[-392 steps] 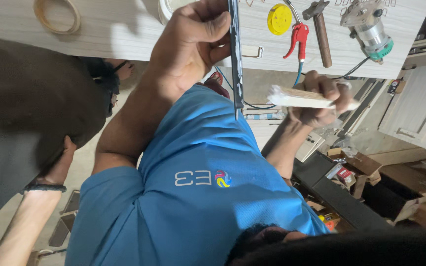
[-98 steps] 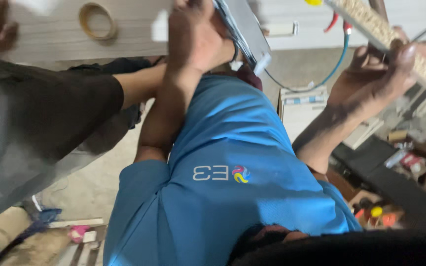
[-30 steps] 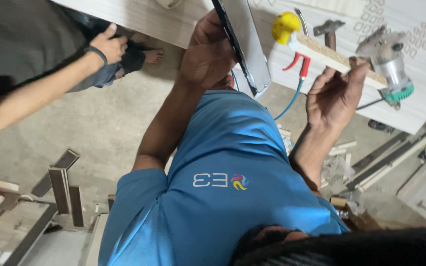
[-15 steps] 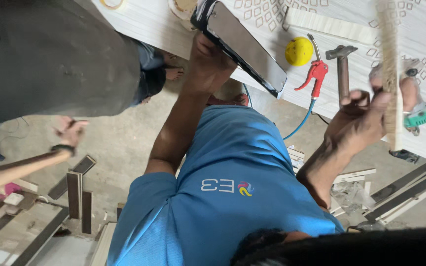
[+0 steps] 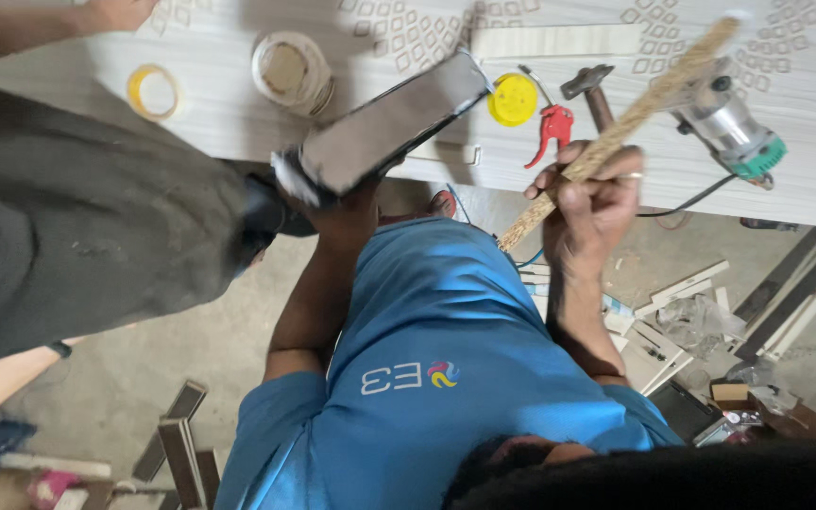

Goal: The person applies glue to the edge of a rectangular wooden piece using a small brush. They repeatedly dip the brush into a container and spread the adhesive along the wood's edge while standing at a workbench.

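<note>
My left hand [image 5: 344, 212] is closed on a dark flat phone [image 5: 391, 120], held tilted over the near edge of a white workbench board [image 5: 68, 132]. My right hand [image 5: 597, 200], with a ring on one finger, grips a long narrow chipboard strip [image 5: 633, 119]. The strip slants up to the right, over a hammer [image 5: 591, 88] and toward a silver trim router with a green base [image 5: 731, 125]. My blue shirt [image 5: 446, 368] fills the lower middle.
On the board lie a yellow tape ring [image 5: 153, 92], a wider tape roll [image 5: 292, 71], a yellow tape measure [image 5: 513, 99], a red-handled tool [image 5: 552, 127] and a white strip [image 5: 559, 40]. A person in dark grey [image 5: 77, 246] stands close at left. Offcuts [image 5: 672, 331] litter the floor.
The view has swung. The phone has tipped flatter and lower over the bench edge. The chipboard strip went from upright to slanting right. The person in grey now fills more of the left.
</note>
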